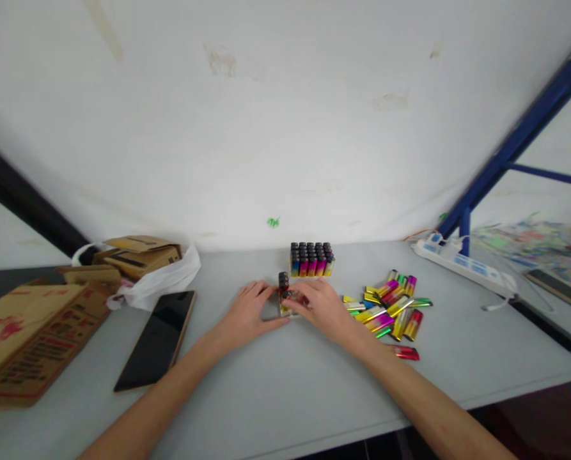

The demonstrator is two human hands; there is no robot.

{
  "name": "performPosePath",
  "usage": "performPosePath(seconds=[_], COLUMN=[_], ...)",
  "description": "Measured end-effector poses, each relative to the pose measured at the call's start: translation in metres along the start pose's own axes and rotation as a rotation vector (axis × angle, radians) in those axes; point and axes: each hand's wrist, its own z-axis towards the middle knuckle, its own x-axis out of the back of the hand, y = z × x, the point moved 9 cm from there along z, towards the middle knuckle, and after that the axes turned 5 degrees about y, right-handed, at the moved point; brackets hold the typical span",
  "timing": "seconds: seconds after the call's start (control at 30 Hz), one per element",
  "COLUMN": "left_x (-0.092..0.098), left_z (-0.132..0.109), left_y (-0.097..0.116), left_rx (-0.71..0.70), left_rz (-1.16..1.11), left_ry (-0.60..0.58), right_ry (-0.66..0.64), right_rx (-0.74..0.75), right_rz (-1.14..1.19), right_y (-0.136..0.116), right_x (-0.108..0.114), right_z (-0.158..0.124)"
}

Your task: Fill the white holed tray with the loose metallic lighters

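My left hand [247, 313] and my right hand [320, 308] meet at the middle of the grey table [285, 390], both closed around a small tray [285, 308] that holds a few upright lighters with black caps. A filled block of upright colourful lighters [311, 259] stands just behind the hands. To the right of my right hand lies a loose pile of metallic lighters [391, 306], and one red lighter [406, 352] lies apart nearer the front edge.
A dark phone [158, 338] lies flat at the left. Cardboard boxes [26, 338] and a white plastic bag with cartons [141, 268] sit at the far left. A white power strip [462, 265] lies at the back right, by a blue frame [520, 137].
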Motion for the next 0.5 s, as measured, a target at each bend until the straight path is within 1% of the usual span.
performPosePath(seconds=[0.1, 0.2, 0.27, 0.37, 0.43, 0.5], left_x=[0.000, 0.001, 0.001, 0.002, 0.001, 0.001], left_z=[0.000, 0.001, 0.001, 0.000, 0.000, -0.001], left_y=[0.000, -0.001, -0.002, -0.002, -0.002, -0.002], left_rx=[-0.004, -0.003, -0.004, 0.000, 0.001, 0.003], left_rz=[-0.009, -0.012, -0.011, -0.003, -0.006, -0.015], left_ry=[-0.002, 0.002, 0.000, -0.007, -0.010, -0.006], right_ry=[0.004, -0.023, -0.027, -0.041, -0.113, -0.200], right_rx=[-0.046, -0.061, -0.087, -0.161, -0.227, -0.295], right_rz=[-0.035, 0.005, 0.038, 0.065, 0.100, 0.153], right_y=[0.003, 0.013, 0.025, 0.051, 0.070, 0.086], right_x=[0.002, 0.011, 0.024, 0.052, 0.067, 0.077], right_z=[-0.001, -0.002, -0.002, -0.004, -0.010, -0.021])
